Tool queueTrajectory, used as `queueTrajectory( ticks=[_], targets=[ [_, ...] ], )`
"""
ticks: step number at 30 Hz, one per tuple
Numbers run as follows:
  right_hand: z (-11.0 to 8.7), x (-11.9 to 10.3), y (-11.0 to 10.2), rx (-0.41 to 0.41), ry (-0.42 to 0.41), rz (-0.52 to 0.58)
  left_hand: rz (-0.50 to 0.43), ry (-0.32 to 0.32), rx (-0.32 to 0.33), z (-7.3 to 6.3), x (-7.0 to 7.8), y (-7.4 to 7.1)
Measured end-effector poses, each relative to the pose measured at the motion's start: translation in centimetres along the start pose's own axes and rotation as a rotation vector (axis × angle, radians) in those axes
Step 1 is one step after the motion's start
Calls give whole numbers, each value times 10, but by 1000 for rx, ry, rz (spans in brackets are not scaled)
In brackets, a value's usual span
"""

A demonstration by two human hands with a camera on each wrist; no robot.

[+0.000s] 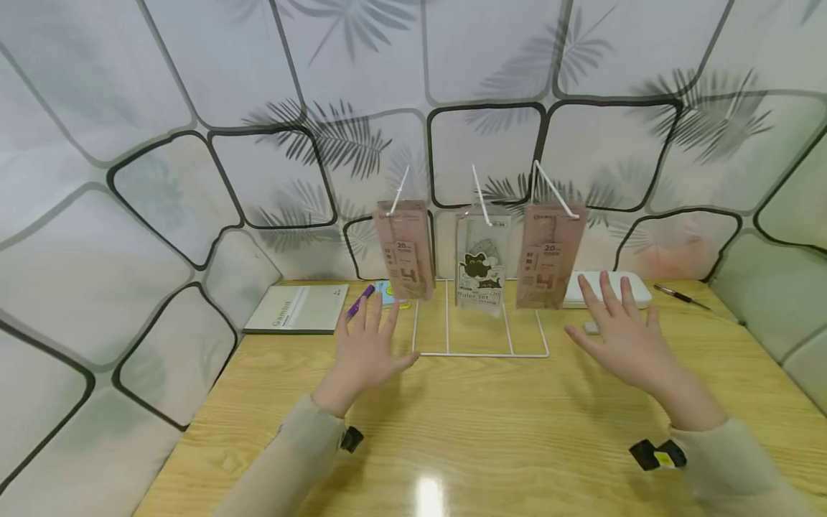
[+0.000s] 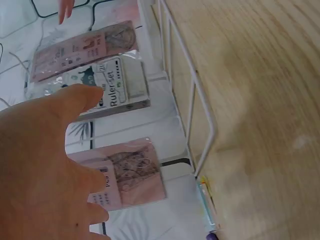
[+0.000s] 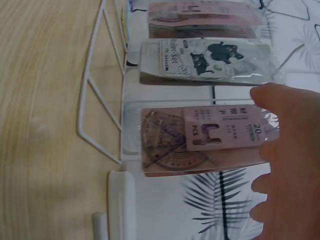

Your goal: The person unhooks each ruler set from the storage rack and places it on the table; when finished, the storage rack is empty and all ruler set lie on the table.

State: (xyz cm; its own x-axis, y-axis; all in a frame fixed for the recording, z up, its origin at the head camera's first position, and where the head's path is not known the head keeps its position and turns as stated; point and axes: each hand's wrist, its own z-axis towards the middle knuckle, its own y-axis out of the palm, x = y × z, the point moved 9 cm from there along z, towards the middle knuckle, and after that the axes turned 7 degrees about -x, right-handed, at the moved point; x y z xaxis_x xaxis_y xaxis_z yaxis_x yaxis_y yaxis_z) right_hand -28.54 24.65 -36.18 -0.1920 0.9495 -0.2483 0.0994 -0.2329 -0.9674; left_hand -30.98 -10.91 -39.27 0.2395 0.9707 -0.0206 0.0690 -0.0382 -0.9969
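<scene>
My left hand [image 1: 370,352] hovers over the table with fingers spread, holding nothing, left of a white wire rack [image 1: 481,355]. On the other side my right hand [image 1: 629,348] is spread too, its fingertips overlapping a white case [image 1: 636,287] in the head view. Three ruler-set packs hang from the rack's white hooks. The left pink pack [image 1: 413,251] hangs at an angle. A clear pack with black cats [image 1: 482,269] is in the middle. To its right hangs another pink pack [image 1: 550,258], printed "20", with a protractor visible in the right wrist view.
At the left back lies a Gambit notebook [image 1: 298,309]. A purple pen [image 1: 359,304] and a small blue packet [image 1: 385,293] lie between it and the rack. A dark pen [image 1: 682,296] lies at the back right. Patterned fabric [image 1: 484,57] rises behind the wooden table [image 1: 491,424].
</scene>
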Motion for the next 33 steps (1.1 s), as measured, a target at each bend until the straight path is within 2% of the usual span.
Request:
queueTrajectory(
  ticks=[4,7,10,12,14,19,26,29,33],
  targets=[
    [4,5,1,20,-81,118,-43,85,-78,3,0,15],
    [4,12,-5,63,-130,261,-114,223,-143,8,5,26],
    [4,17,-16,154,-170,394,-207,379,-204,15,9,35],
    [7,20,-24,222,-180,447,-272,453,-235,20,10,41],
    [11,21,-30,268,-190,511,-327,491,-266,26,10,47],
    [28,26,-36,288,-138,658,-415,497,-325,42,7,63],
    [51,34,-33,265,-52,750,-486,428,-292,65,-1,74],
    [57,38,-35,287,-35,767,-528,400,-283,70,-3,75],
    [62,43,-37,305,-2,786,-578,397,-276,74,0,75]
  ],
)
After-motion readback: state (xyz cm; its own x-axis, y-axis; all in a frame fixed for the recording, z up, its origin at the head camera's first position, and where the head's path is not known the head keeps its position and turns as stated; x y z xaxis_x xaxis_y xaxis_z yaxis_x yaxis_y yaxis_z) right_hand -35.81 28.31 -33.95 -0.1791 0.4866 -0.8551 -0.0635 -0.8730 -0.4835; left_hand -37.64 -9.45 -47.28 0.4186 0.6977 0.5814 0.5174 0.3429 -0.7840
